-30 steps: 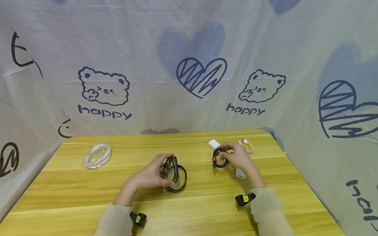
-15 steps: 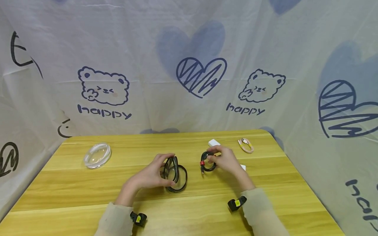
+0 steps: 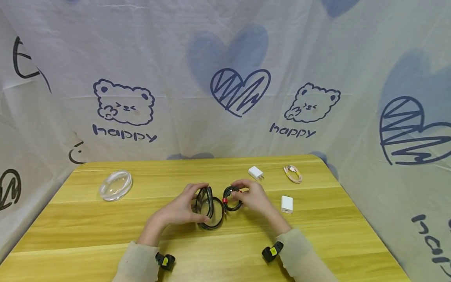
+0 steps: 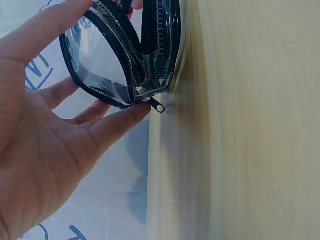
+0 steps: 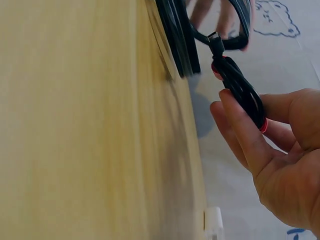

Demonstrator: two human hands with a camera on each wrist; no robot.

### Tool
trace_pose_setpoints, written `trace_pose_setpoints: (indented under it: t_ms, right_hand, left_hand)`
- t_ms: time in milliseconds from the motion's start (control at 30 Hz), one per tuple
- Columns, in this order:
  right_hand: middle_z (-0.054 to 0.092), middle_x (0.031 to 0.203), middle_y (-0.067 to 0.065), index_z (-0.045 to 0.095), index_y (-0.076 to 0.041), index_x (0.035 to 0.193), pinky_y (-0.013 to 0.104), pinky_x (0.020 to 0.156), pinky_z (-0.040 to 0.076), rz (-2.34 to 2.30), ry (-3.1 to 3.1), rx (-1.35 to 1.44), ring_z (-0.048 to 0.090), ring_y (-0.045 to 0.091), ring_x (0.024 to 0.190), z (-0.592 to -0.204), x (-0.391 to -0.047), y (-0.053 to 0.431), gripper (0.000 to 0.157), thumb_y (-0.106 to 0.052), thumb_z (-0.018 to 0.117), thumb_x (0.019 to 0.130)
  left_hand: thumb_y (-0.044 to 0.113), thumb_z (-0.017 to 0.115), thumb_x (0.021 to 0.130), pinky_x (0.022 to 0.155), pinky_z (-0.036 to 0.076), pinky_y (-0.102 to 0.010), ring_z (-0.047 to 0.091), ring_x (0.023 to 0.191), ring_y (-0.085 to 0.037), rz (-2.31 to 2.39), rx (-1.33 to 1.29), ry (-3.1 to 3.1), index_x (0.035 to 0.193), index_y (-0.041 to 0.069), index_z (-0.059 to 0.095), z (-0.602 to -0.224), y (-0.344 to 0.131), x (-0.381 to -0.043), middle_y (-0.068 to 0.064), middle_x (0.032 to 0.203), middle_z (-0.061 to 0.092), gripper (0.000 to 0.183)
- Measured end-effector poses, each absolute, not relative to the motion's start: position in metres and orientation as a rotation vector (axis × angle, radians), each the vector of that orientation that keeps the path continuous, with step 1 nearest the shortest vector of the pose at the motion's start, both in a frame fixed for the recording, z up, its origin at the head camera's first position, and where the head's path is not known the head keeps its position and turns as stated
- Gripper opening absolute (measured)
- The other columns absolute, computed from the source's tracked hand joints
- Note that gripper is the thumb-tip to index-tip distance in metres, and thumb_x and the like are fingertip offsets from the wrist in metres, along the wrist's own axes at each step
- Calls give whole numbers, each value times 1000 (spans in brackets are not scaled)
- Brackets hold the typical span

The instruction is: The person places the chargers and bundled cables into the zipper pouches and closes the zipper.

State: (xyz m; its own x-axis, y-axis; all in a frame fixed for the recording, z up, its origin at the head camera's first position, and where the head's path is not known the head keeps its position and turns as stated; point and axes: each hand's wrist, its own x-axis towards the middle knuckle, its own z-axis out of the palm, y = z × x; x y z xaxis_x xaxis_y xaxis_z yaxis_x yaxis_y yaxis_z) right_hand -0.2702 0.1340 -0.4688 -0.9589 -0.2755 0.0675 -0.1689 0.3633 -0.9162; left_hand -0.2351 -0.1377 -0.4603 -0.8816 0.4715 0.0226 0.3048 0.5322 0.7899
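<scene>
My left hand holds one side of a clear zip pouch with black edging, thumb and fingers at opposite ends of its rim. The left wrist view shows the pouch's zipper parted, with a metal pull near my thumb. Beside the pouch's right edge, my right hand pinches a coiled black cable tied with red bands. Seen from the right wrist, the cable's plug points at the pouch opening. Whether cable and pouch touch I cannot tell.
Two white charger plugs, one at the back and one nearer charger plug, lie on the wooden table. A pink-white cable is at the back right. A coiled clear tube-like ring lies at the left. Printed cloth hangs behind.
My right hand has carried the black cable leftward from near the chargers to the pouch's edge, uncovering both chargers. My left hand and the pouch have stayed almost still.
</scene>
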Motion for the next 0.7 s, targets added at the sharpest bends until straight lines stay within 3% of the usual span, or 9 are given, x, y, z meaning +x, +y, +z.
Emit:
trace_pose_setpoints:
  t_ms: [500,700]
  right_hand:
    - [71,118,19,69,2,124,32,60,62,-1651,2471,-449,75,26,89,-477,-256,110,30,-4,74,95]
    - [68,129,20,67,3,130,34,71,63,-1527,2517,-548,73,29,98,-477,-256,111,38,-9,76,95]
  left_hand:
    - [34,92,80,108,46,-61,45,137,-46,1262,660,2591,161,23,35,-462,-137,-236,-17,154,36,100]
    - [34,92,80,108,46,-61,45,137,-46,1267,670,2591,161,22,35,-463,-138,-237,-18,156,35,100]
